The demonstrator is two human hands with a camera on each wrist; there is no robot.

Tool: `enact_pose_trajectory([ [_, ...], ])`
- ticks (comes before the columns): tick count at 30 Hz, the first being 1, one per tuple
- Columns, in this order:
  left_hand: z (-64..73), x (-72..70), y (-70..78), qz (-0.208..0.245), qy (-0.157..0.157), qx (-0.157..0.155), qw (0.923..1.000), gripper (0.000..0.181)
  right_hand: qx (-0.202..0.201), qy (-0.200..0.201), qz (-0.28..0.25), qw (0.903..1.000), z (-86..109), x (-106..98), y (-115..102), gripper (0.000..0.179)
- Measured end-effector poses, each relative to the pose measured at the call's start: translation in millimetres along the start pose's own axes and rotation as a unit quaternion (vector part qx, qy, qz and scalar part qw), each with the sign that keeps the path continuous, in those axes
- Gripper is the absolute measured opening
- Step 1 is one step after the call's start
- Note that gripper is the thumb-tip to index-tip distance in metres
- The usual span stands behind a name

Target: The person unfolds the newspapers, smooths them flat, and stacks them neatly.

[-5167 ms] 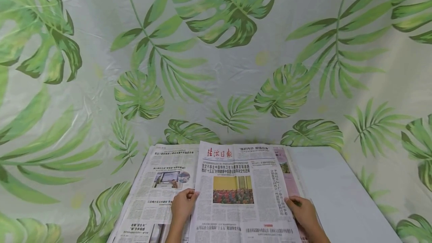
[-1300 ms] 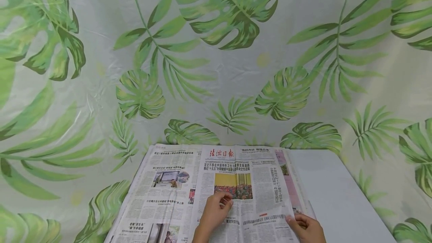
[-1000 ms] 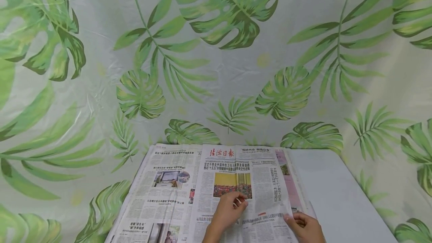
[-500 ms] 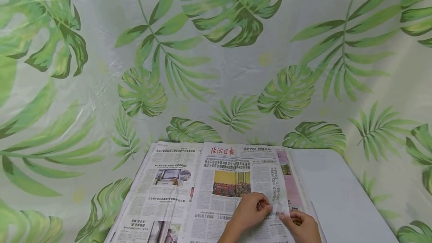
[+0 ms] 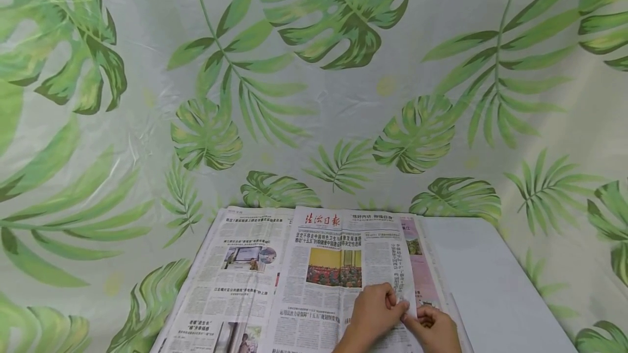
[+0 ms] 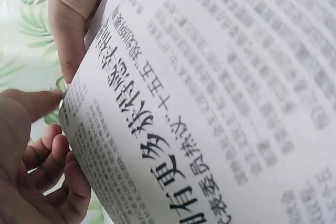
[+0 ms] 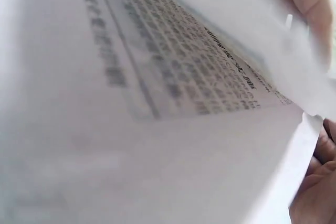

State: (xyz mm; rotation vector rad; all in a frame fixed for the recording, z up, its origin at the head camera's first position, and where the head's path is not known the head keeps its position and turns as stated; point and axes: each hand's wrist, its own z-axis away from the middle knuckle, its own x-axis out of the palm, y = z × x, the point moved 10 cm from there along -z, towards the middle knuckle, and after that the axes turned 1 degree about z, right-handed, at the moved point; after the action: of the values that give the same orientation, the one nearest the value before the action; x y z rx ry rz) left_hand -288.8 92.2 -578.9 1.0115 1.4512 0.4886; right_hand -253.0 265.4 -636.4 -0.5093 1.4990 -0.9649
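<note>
A newspaper [image 5: 319, 266] with a red masthead and a yellow-and-red photo lies over other printed sheets in the head view. At its right edge my left hand [image 5: 375, 309] and right hand [image 5: 434, 328] meet, thumb tips close together. Both pinch the paper's edge between thumb and fingers. The left wrist view has the lifted page [image 6: 173, 103] bowed, its edge running between the two hands. From the right wrist, a gap opens between a raised sheet [image 7: 262, 30] and the printed page [image 7: 173, 61] below; the view is partly blurred.
Another newspaper page [image 5: 235, 287] spreads out on the left, and a pink-printed sheet [image 5: 424, 271] peeks out at right. The white table surface [image 5: 495, 282] extends to the right. Behind hangs a leaf-patterned curtain [image 5: 324, 108].
My left hand has moved from the newspaper's left edge, across its middle, to the right edge beside my right hand. The right hand has shifted slightly left; the paper's right edge is pulled inward.
</note>
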Motion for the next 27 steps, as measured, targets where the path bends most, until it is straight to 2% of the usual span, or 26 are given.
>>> enact_pose_trajectory([
  [5, 1.3, 4.4, -2.3, -0.023, 0.009, -0.008, 0.9997, 0.041, 0.007, 0.0, -0.01, 0.9999, 2.0, 2, 0, 0.026],
  [10, 1.4, 7.0, -3.3, -0.012, 0.003, -0.022, 0.9997, 0.039, 0.013, -0.01, -0.056, 0.9983, 2.1, 4, 4, 0.024],
  [15, 1.1, 6.6, 1.0, -0.002, -0.005, -0.017, 0.9998, 0.037, 0.024, -0.027, -0.088, 0.9955, -0.7, 8, 11, 0.023],
  [20, 2.2, 9.8, -0.8, 0.019, -0.018, -0.021, 0.9994, 0.027, 0.037, -0.067, -0.127, 0.989, 0.1, 15, 18, 0.031],
  [24, 2.8, 10.3, -2.5, 0.019, -0.02, -0.02, 0.9994, 0.022, 0.054, -0.085, -0.162, 0.9816, 1.6, 19, 23, 0.035],
  [27, 2.7, 8.9, -1.5, 0.014, -0.017, -0.013, 0.9997, 0.019, 0.054, -0.096, -0.182, 0.9771, 0.7, 20, 24, 0.034],
])
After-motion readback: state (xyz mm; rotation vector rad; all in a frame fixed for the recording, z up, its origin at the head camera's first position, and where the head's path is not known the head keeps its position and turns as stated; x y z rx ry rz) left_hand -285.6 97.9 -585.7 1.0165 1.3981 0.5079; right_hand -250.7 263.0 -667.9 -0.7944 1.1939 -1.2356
